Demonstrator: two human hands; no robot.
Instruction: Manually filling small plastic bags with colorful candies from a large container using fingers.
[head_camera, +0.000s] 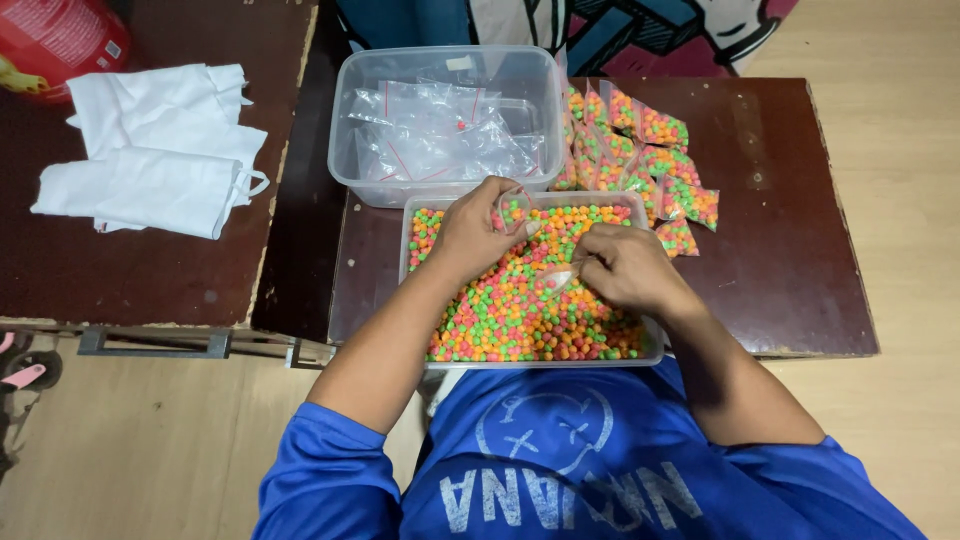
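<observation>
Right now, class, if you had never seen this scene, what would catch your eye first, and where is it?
The tub of bright sweets in orange, green and pink, at the centre in front of the person. Above it the left hand holds a small bag partly filled with sweets, while the right hand holds a small scoop. Filled bags lie at the right, beside a clear box of empty bags.

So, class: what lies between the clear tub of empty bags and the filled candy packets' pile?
Nothing: in the head view the clear plastic tub touches the pile of filled candy packets.
</observation>
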